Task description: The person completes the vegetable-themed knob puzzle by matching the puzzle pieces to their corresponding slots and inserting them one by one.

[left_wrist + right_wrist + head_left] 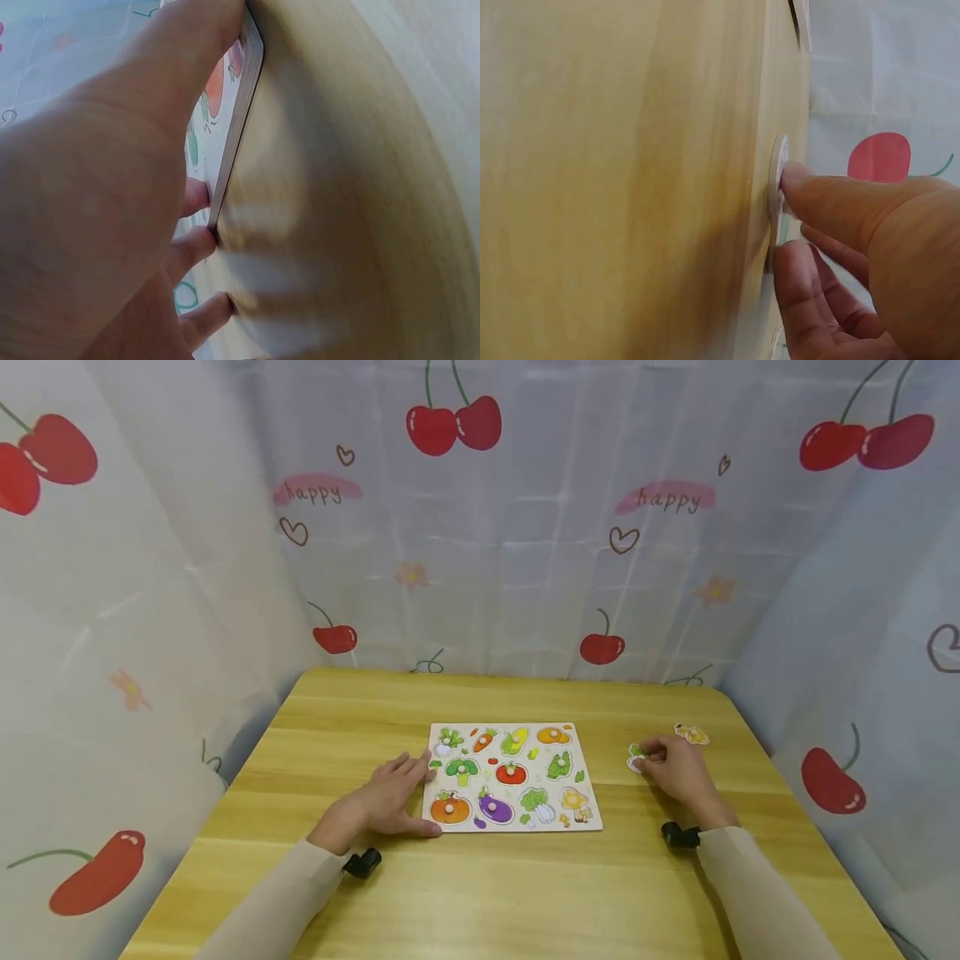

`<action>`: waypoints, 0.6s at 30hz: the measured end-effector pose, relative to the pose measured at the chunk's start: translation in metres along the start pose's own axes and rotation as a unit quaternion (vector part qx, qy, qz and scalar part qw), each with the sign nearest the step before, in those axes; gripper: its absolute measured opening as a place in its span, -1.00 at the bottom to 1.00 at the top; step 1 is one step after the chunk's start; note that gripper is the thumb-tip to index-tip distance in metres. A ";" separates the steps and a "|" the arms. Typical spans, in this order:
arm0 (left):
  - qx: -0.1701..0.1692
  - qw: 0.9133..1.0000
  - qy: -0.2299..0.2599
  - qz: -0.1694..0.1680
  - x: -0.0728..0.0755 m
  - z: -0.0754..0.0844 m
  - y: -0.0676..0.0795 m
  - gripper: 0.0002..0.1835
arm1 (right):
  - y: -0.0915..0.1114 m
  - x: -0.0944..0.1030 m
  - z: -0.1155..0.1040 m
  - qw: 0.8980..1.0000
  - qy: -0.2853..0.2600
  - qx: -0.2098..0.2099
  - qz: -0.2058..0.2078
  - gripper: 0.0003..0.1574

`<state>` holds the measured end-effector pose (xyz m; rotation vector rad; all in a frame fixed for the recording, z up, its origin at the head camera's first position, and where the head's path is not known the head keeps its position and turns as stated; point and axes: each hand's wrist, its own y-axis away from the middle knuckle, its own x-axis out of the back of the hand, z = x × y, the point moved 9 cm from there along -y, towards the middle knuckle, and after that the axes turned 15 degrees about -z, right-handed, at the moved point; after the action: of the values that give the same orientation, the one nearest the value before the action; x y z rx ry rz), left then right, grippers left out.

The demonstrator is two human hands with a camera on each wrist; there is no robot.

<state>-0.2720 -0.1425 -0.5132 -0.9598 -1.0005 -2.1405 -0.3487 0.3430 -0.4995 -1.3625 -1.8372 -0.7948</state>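
A white wooden puzzle board (525,781) with printed vegetables lies flat on the table; several of its pieces carry small round knobs. My left hand (390,797) rests at the board's left side, fingers spread, with the thumb on the near left corner. In the left wrist view, fingertips (196,196) touch the board's edge. To the right of the board, my right hand (678,772) pinches a small green-and-white vegetable puzzle piece (635,758), partly covered by the fingers. The right wrist view shows that piece (778,180) edge-on, close against the tabletop.
A yellow mushroom puzzle piece (693,735) lies just beyond my right hand. The wooden table (525,893) has rounded far corners. Cherry-print curtains (487,543) hang behind it and at both sides. A small black camera is worn on each wrist.
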 end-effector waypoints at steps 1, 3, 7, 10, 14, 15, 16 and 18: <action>0.000 1.000 0.000 0.001 0.000 0.000 0.000 0.37 | 0.000 0.000 0.001 1.000 -0.004 -0.005 -0.001 -0.59; 0.000 1.000 0.002 0.003 -0.001 0.000 0.001 0.39 | 0.001 0.000 0.002 1.000 -0.008 -0.015 0.000 -0.55; 0.000 1.000 0.005 0.005 -0.002 -0.001 0.001 0.42 | 0.002 0.000 -0.001 1.000 0.004 -0.011 0.011 -0.67; -0.004 1.000 0.008 0.006 -0.004 -0.001 0.000 0.41 | 0.003 -0.002 -0.004 1.000 0.018 -0.002 0.021 -0.77; -0.017 1.000 0.012 0.014 -0.006 -0.005 -0.002 0.38 | 0.002 -0.005 -0.008 0.999 0.024 0.002 0.026 -0.81; -0.019 1.000 0.013 0.015 -0.005 -0.005 -0.002 0.38 | 0.001 -0.005 -0.010 0.999 0.024 0.002 0.025 -0.81; -0.018 1.000 0.011 0.014 -0.004 -0.005 -0.003 0.37 | 0.001 -0.006 -0.010 0.999 0.024 0.000 0.022 -0.80; -0.018 1.000 0.010 0.013 -0.003 -0.004 -0.003 0.35 | 0.000 -0.007 -0.012 1.000 0.020 -0.004 0.017 -0.81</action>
<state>-0.2746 -0.1436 -0.5186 -0.9625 -0.9374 -2.1499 -0.3454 0.3294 -0.4990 -1.3696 -1.7776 -0.8072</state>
